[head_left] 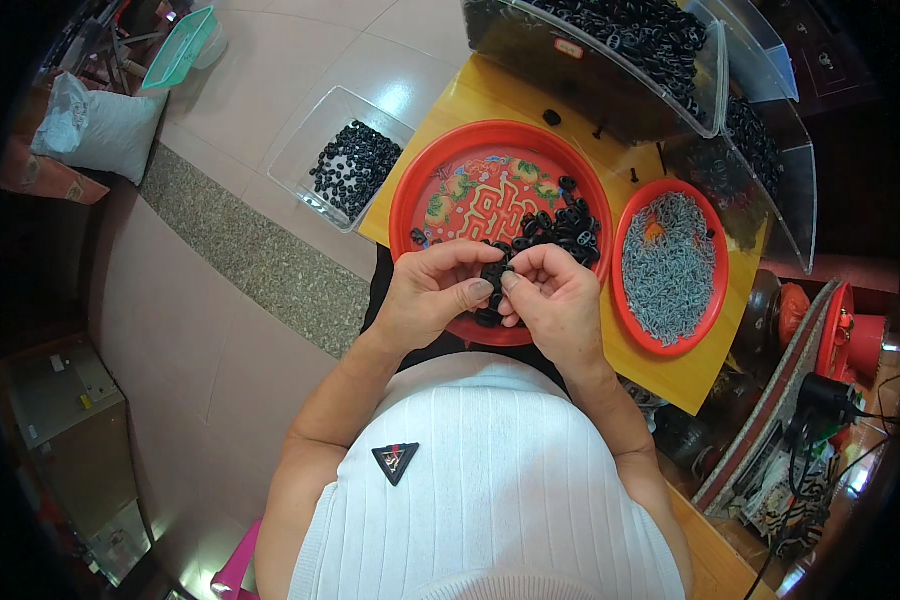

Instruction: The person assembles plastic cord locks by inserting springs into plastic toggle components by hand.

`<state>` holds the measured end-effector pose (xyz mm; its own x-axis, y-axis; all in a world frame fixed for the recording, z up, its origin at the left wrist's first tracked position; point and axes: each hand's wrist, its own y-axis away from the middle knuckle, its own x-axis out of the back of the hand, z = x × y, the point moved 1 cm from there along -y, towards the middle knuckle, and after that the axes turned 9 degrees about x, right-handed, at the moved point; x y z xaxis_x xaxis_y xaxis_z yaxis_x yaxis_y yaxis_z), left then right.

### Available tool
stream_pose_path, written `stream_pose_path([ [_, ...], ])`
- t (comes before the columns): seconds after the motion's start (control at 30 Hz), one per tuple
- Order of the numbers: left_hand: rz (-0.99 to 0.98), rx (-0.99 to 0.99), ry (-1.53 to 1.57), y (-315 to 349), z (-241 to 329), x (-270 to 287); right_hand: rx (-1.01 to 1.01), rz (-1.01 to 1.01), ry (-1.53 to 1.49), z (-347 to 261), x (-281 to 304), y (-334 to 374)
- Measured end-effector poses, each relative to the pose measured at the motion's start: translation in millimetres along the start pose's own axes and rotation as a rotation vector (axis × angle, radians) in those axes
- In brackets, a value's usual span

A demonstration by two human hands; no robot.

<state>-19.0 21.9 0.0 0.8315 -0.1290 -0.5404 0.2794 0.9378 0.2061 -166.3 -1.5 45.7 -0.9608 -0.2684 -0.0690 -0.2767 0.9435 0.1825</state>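
Head view: pinching a small black piece (497, 272) with fingertips of left hand (428, 292) and right hand (560, 298) above red round tray (401, 200), near side, seemingly partway through, with loose pieces (575, 225) left there and others, perhaps finished, in clear bin (312, 130) far left.

The round tray (401, 212) looks glossy plastic, the black pieces (576, 228) shiny plastic, the screws (668, 272) dull metal.

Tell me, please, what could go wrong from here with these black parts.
Black parts held in the fingers could slip and drop into the round red tray. The black pile at that tray's right side might spill toward the grey screws in the oval red tray and mix. The loose black piece on the yellow table could be overlooked.
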Motion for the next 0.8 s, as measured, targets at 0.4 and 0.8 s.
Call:
stream_pose_path([
  [0.4, 0.025, -0.089, -0.099, 1, 3, 0, -0.089, -0.163, -0.345, 13, 13, -9],
  [0.8, -0.007, -0.207, -0.328, 1, 2, -4, -0.16, -0.296, -0.542, 21, 19, -14],
])
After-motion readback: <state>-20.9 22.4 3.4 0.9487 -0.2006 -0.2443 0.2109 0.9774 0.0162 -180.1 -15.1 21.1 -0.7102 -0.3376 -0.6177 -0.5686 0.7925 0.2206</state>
